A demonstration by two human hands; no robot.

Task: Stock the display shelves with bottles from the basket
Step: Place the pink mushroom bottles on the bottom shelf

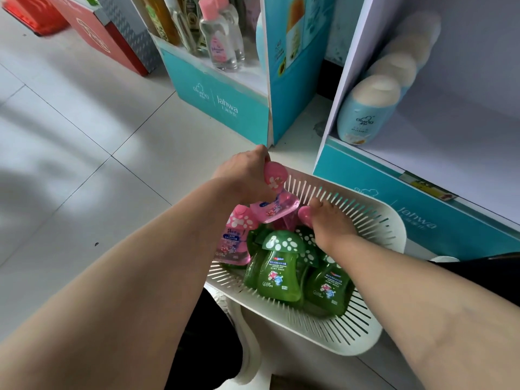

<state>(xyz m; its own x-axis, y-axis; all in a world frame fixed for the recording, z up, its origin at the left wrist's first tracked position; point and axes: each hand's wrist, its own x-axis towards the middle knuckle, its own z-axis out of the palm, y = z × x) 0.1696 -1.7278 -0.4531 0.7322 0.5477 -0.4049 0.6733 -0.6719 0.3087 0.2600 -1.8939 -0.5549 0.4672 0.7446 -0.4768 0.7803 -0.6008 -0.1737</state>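
Basket (351,349): our left hand (244,173) grips a pink bottle (277,206) by its cap, body slanting down-right; our right hand (330,225) clasps a second pink cap (305,215).

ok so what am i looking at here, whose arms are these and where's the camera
There is no machine: these are a person's two bare arms, filmed by one camera worn on the head, looking down. The left hand grips a pink bottle by its mushroom-shaped cap, tilted over a white slotted basket. The right hand reaches into the basket and closes on another pink cap. Green bottles and a spare pink bottle lie in the basket. Behind stand teal display shelves holding blue bottles.
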